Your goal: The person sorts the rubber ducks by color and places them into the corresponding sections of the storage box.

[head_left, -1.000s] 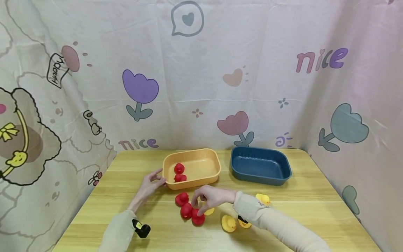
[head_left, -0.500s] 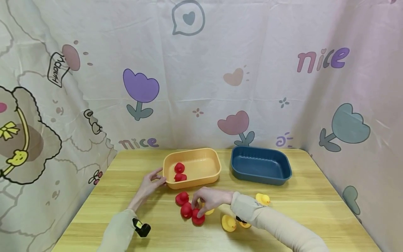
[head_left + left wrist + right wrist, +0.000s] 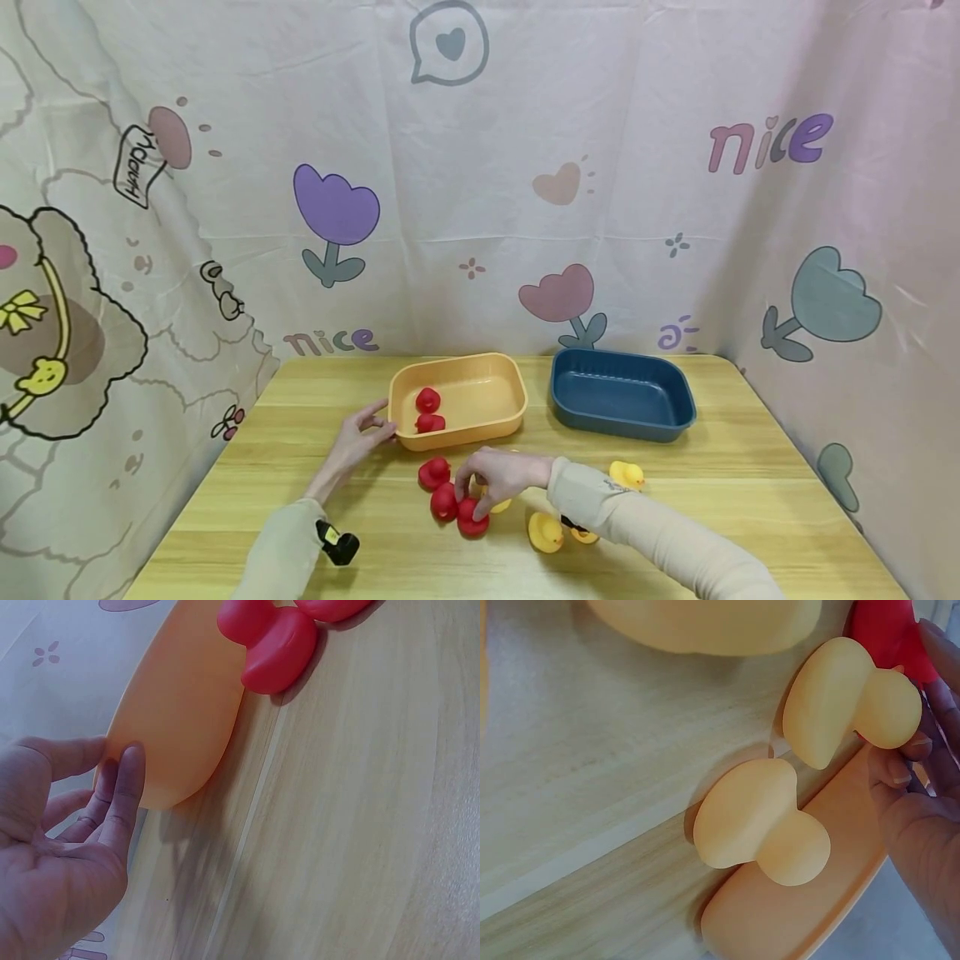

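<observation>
My left hand (image 3: 358,437) holds the left front corner of an orange plastic tray (image 3: 483,398); in the left wrist view, thumb and fingertips meet its rim and wall (image 3: 176,712). Two red rubber ducks (image 3: 428,401) lie inside, toward the left end. In front of the tray, my right hand (image 3: 504,472) pinches a red rubber duck (image 3: 473,525) between thumb and fingers, at table level. Two more red ducks (image 3: 444,502) sit just left of it. A yellow duck (image 3: 501,503) is partly hidden behind the right hand; the right wrist view shows yellow ducks (image 3: 742,814) close by.
A blue plastic tray (image 3: 626,423) with nothing in it stands at the back right. More yellow ducks (image 3: 545,532) lie around and under the right forearm (image 3: 637,517). A printed curtain (image 3: 465,183) borders the wooden table (image 3: 765,500) at the back and sides.
Hardly anything moves. The right hand stays at the same red duck, with its wrist shifted very slightly left; the left hand keeps its place at the tray corner.
</observation>
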Demonstrator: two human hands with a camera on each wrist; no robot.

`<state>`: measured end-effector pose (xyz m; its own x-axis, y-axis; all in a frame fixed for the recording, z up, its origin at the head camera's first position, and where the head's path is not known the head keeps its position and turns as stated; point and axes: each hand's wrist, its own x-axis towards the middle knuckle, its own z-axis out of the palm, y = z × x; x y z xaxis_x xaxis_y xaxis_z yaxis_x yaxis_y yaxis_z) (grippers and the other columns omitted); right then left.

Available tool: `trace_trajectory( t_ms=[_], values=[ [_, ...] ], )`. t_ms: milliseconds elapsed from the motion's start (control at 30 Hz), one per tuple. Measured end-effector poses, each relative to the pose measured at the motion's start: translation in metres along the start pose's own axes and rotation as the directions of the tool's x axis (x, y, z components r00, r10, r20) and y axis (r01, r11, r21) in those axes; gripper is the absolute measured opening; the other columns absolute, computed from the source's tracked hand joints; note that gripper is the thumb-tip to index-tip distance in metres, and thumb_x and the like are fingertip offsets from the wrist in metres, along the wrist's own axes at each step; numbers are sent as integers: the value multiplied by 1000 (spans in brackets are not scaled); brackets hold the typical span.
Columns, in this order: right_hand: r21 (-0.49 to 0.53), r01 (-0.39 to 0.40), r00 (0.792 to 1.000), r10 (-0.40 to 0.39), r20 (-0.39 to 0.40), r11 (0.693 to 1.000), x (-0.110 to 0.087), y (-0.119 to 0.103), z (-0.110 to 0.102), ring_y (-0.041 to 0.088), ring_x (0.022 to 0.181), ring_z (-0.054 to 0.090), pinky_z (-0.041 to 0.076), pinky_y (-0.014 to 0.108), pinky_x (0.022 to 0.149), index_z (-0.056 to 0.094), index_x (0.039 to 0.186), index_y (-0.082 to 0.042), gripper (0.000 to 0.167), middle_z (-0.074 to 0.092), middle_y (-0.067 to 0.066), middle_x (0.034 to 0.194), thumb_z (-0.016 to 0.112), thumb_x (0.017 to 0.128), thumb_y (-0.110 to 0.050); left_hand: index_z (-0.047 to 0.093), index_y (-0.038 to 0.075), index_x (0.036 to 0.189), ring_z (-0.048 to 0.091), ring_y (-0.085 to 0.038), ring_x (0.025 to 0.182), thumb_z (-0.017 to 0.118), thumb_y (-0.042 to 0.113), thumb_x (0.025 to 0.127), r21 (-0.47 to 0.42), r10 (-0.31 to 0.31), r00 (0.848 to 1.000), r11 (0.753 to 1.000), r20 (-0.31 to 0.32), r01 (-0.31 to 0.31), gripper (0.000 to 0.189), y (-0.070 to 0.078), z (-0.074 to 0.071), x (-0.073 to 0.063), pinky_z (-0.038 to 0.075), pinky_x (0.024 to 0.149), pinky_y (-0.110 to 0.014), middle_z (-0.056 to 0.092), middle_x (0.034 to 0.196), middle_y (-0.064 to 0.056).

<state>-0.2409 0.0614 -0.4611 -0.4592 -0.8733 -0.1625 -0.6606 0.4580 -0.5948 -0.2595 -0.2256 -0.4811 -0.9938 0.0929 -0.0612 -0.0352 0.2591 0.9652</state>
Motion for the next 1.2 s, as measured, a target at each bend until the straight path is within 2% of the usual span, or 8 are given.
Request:
trace_trajectory(
  t_ms=[200,433,800,967,1200],
  values=[
    [2,32,999,-32,-4,999,-1,0,-1,14,78,59,41,9,65,74,99,-13,22,69,-10,88,85,80,-14,34,-5,153,71,-9,80,62,4,97,-2,-3,1000,1000,-4,3,63,0,-1,0,62,87,-29,68,104,-16],
    [46,93,995,-91,-47,995,-3,1,-6,6,62,43,32,10,57,74,102,-9,21,69,-1,85,82,82,-10,34,-6,152,72,-11,82,63,5,97,2,14,1000,1000,-5,-14,63,1,-1,0,62,88,-30,68,102,-14],
    [70,177,977,-167,-134,982,-7,-3,-12,-2,63,38,31,9,58,73,108,-5,24,66,14,85,78,86,-11,34,-6,153,71,-9,81,63,4,97,-17,10,1000,1000,-3,-10,64,1,-1,0,62,88,-30,67,101,-13],
    [118,183,971,-161,-175,976,-8,-3,-16,-2,65,39,30,9,59,73,111,-6,26,64,22,85,78,86,-13,33,-6,153,70,-7,80,62,4,97,-22,8,1000,1000,-2,-8,64,1,-1,0,62,86,-26,67,101,-12],
    [197,208,959,-161,-232,958,-9,-1,-20,1,69,42,32,11,61,72,113,-7,28,59,22,84,78,87,-15,33,-6,153,70,-6,79,62,3,97,-34,4,1000,999,-5,-5,63,0,0,1,62,88,-30,65,99,-9]
  ],
)
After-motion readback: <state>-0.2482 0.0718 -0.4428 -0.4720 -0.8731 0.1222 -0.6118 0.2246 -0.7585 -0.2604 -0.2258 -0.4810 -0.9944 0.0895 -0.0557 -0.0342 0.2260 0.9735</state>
